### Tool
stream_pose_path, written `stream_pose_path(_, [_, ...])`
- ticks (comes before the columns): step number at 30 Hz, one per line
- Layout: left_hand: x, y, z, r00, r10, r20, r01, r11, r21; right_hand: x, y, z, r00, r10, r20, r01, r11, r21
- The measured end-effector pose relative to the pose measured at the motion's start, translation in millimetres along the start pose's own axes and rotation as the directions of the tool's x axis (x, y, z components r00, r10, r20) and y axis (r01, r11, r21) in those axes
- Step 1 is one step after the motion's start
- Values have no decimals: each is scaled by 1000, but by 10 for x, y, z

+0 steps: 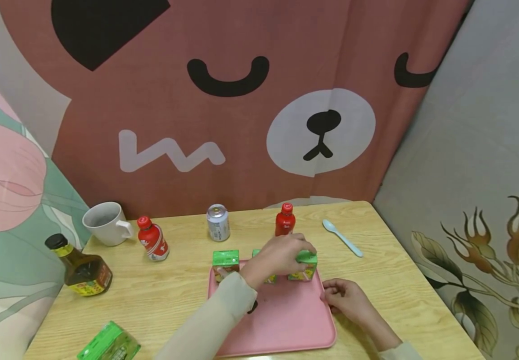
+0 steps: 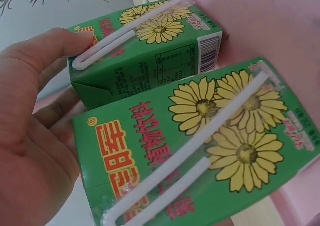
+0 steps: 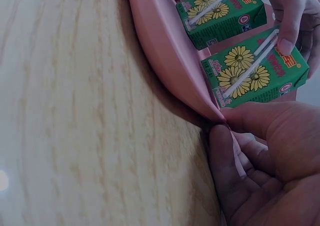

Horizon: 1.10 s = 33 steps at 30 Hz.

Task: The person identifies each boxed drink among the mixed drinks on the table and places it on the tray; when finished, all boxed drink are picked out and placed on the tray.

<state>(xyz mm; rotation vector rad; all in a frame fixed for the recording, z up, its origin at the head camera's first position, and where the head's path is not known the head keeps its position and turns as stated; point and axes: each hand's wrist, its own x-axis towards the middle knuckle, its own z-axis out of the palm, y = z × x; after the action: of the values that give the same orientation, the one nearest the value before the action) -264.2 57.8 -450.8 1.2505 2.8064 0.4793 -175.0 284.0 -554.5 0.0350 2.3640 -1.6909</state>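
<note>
arranging a row, apparently: with left hand [image 1: 283, 255], gripped the rightmost green carton [image 1: 302, 274] at the far right corner of the pink tray [image 1: 288, 320]; with right hand [image 1: 346, 299], pinched the tray's rim; next, probably had to release without tipping.

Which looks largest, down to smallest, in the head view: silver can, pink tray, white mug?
1. Pink tray, also reaching nearest the camera
2. White mug
3. Silver can
</note>
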Motion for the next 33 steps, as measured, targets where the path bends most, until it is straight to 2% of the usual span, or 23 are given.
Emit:
stream_pose_path(12, [-30,2,2,1000,-7,3,7,1000,22,1,-42,22,1000,17,-9,-17,1000,-11])
stream_pose_path(18, [-59,8,2,999,-39,10,39,999,5,-14,-66,27,1000,3,0,-3,1000,3])
stream_pose_path(22, [-147,18,-30,998,-53,-31,53,999,-12,-15,-72,34,1000,-2,5,2,1000,-7])
stream_pose_path(25, [-315,54,-151,994,-51,-94,50,999,-21,-18,-81,43,1000,-4,3,4,1000,-10])
stream_pose_path(27, [-499,77,-279,989,-50,-141,46,999,-26,-22,-82,55,1000,3,-9,-3,1000,-7])
stream_pose_path(30, [-861,79,-491,975,-54,-216,47,998,-34,-25,-72,62,999,14,-35,-15,1000,-17])
stream_pose_path(33, [-1302,23,-666,944,-71,-323,62,997,-37,-41,-75,54,998,29,-59,-31,999,-28])
